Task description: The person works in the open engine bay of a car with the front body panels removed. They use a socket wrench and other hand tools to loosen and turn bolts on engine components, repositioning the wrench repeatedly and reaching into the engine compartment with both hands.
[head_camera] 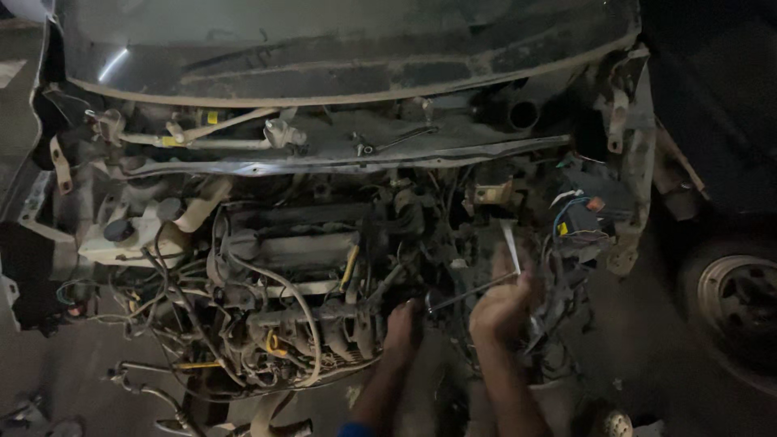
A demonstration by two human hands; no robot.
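Fingers (518,285) of the right hand (502,307) curl closed around a slim silver metal wrench (469,293), its long axis slanting from that fist down-left toward the left hand (401,328), apparently pressed, grip unclear, against the grimy, hose-tangled car engine (299,275).

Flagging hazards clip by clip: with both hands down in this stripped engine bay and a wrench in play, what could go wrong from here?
The wrench in the right hand could slip off its fastener and drive knuckles into the engine. The left hand sits right by the wrench head, so a slip might strike it. Loose wires and hoses crowd the bay and could snag a hand or the tool. The dim light makes slips likelier.
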